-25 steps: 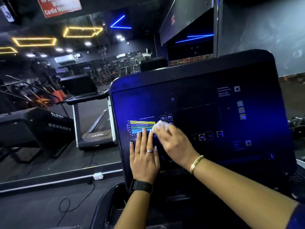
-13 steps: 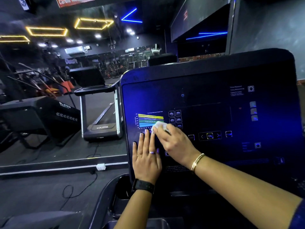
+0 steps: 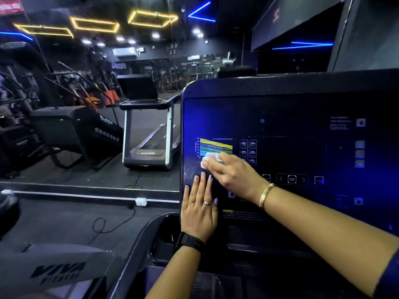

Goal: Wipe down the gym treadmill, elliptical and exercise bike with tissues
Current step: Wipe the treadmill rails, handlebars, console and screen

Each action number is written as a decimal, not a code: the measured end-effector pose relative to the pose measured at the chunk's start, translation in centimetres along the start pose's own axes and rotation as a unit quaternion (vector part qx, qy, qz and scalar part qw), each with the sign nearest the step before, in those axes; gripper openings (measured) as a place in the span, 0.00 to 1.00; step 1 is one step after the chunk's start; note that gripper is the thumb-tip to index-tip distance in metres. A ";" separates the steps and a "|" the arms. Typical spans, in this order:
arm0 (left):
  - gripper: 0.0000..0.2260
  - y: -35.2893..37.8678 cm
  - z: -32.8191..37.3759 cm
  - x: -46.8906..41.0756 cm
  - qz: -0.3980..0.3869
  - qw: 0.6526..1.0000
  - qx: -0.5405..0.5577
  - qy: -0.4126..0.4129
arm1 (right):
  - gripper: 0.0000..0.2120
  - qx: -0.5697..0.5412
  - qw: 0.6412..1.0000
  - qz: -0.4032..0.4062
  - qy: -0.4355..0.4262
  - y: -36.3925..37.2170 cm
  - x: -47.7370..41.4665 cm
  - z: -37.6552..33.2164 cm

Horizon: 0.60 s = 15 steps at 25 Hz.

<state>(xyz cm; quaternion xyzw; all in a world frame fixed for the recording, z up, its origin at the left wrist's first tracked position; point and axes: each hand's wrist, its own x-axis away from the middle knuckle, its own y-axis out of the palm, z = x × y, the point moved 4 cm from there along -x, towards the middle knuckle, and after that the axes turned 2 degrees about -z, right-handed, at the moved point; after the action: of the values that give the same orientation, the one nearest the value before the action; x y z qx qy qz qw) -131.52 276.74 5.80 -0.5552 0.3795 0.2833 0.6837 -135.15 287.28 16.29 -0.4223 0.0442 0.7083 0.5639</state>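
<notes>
Head view.

Step in hand, as judged: wiping the lower left area of the console point(image 3: 302, 117) face, at the bottom edge of the coloured chart point(image 3: 216, 145).

Position of the right hand point(image 3: 232, 173): fingers curled over a crumpled white tissue point(image 3: 210, 159), pressing it flat against the panel. Position of the left hand point(image 3: 199, 208): spread flat with straight fingers, holding nothing, resting on the panel just below the tissue and near the left edge.

Recommended procedure:

1. Apply light, even pressure. Treat the face as a touch-key surface; pass gently over the icon keys beside the chart and the OK button point(image 3: 292, 179) further right, to avoid setting off a function.
2. Work in overlapping strokes, from the left edge toward the right, upper rows before lower.
3. Lift the left hand off before wiping the patch beneath it; otherwise expect fresh finger marks there.
4. Open out or refold the tissue for a clean face once soiled; as a small wad, expect little coverage per stroke.
5. Hold the wrist raised so that the bracelet point(image 3: 266, 194) stays off the glossy face.

Likely remaining on this machine: the wide right part of the panel, the top rim, and the cup holder point(image 3: 168, 231) at lower left. Cannot tell from the dim lighting which areas are already clean.
</notes>
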 end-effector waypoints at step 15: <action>0.26 0.0 -0.3 1.8 -0.026 0.999 -0.023 -0.004 | 0.13 -0.054 0.995 0.019 0.077 1.9 -5.7 0.0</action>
<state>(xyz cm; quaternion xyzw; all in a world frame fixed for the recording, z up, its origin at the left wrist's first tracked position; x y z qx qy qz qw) -130.56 276.42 4.27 -0.5791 0.3556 0.2760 0.6798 -136.74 282.25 19.21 -0.5042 0.0570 0.6857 0.5218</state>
